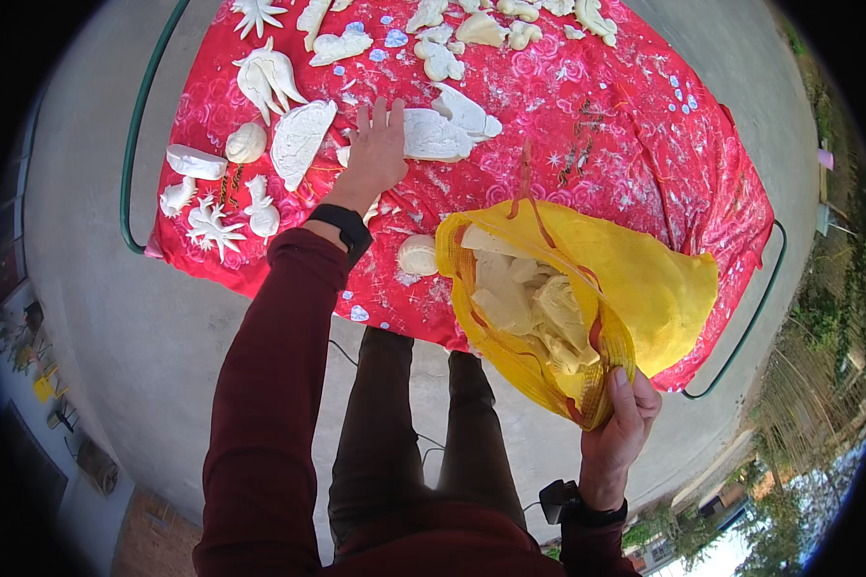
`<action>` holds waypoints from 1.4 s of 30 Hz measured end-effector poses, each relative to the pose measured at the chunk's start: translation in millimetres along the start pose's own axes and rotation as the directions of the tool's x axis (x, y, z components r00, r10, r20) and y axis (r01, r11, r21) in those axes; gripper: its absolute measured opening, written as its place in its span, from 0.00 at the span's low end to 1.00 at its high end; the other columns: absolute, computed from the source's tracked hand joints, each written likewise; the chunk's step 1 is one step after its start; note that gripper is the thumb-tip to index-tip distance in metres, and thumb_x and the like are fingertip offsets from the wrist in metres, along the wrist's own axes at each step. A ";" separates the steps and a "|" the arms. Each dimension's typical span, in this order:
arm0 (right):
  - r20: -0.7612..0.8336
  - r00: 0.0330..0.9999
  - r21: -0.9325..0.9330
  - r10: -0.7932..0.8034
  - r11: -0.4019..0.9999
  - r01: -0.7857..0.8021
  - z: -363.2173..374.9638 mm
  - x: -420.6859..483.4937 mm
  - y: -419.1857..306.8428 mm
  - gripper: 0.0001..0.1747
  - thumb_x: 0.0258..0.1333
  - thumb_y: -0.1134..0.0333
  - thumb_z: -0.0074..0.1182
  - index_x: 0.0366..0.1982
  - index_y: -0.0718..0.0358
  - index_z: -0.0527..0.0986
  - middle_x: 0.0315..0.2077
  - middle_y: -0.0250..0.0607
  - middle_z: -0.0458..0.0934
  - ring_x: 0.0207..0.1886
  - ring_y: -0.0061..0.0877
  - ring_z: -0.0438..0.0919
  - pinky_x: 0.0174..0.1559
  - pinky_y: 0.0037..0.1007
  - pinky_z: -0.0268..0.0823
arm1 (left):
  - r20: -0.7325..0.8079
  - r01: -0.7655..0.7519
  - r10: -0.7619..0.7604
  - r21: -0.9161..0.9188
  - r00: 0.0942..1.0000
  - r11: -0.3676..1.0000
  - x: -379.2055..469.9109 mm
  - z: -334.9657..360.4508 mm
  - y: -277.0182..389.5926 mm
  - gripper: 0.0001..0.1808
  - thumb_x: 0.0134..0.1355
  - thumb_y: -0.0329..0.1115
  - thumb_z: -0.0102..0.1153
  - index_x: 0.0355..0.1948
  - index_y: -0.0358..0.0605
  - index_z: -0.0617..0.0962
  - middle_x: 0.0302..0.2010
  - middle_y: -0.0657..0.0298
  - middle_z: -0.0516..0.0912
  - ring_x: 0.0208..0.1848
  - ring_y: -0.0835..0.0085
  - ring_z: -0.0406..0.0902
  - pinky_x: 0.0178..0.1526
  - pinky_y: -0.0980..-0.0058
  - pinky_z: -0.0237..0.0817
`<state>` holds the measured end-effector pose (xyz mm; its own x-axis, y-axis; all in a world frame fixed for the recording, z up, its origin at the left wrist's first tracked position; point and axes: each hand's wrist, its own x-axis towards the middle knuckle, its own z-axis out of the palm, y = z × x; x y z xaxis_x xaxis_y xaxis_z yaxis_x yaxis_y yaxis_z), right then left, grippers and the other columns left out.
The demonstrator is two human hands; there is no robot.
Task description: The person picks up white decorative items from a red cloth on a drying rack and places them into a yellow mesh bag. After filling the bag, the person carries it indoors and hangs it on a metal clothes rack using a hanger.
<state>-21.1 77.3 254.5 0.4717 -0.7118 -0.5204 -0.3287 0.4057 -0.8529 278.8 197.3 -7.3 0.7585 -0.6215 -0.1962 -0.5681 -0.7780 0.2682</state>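
Note:
My left hand (377,153) reaches over the red floral cloth (541,151), its fingers spread at the left end of a flat white moulded piece (436,135); whether it grips anything is hard to see. A second white piece (468,112) lies just beyond. With my right hand (623,411) I pinch the rim of a yellow mesh sack (657,288), holding its mouth wide. Cream-coloured moulded pieces (527,296) fill the sack's mouth. A round white piece (418,255) sits against the sack's left side. To the left of my left hand lies a half-round white piece (302,143).
More white pieces, among them a petalled one (267,78), a ball (246,143) and a spiky one (214,226), lie on the left. Others line the far edge (482,30). Green metal rails (136,137) bend out at both sides of the cloth-covered surface.

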 end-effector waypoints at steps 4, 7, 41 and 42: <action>-0.059 0.998 0.014 -0.013 1.000 0.014 5.2 6.4 -5.9 0.14 0.60 0.72 0.47 0.41 0.76 0.76 0.32 0.39 0.79 0.29 0.17 0.75 0.31 0.18 0.68 | 0.192 -0.144 0.128 0.072 0.973 0.987 25.1 21.3 -14.6 0.53 0.42 0.31 0.70 0.68 0.47 0.54 0.62 0.47 0.62 0.65 0.47 0.57 0.62 0.46 0.54; -0.042 0.999 0.053 0.000 0.999 0.002 8.8 11.1 -8.7 0.13 0.59 0.73 0.48 0.41 0.77 0.75 0.30 0.40 0.79 0.26 0.18 0.76 0.24 0.18 0.70 | 0.221 -0.201 0.169 0.129 0.961 0.971 26.1 19.2 -16.6 0.53 0.43 0.34 0.70 0.68 0.50 0.54 0.60 0.47 0.64 0.64 0.50 0.60 0.61 0.48 0.55; -0.073 0.994 -0.124 0.079 0.988 -0.088 10.0 -20.2 -2.4 0.15 0.60 0.73 0.48 0.46 0.71 0.76 0.35 0.33 0.79 0.32 0.13 0.74 0.31 0.16 0.70 | 0.233 -0.446 0.765 -0.696 0.601 0.563 -122.4 -71.5 207.7 0.17 0.40 0.30 0.62 0.35 0.39 0.80 0.38 0.51 0.81 0.45 0.54 0.76 0.49 0.64 0.67; -0.079 0.995 -0.120 0.058 0.990 -0.068 12.7 -19.2 -1.4 0.14 0.59 0.72 0.49 0.45 0.71 0.76 0.35 0.34 0.79 0.30 0.14 0.75 0.26 0.17 0.71 | 0.241 -0.472 0.771 -0.672 0.589 0.571 -119.8 -63.1 204.3 0.16 0.42 0.30 0.61 0.35 0.39 0.80 0.39 0.51 0.81 0.46 0.54 0.76 0.49 0.64 0.67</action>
<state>-19.3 97.6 265.2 0.3860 -0.7297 -0.5643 -0.4559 0.3809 -0.8044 92.0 118.6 130.6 -0.0680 -0.9884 -0.1358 -0.4677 -0.0886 0.8794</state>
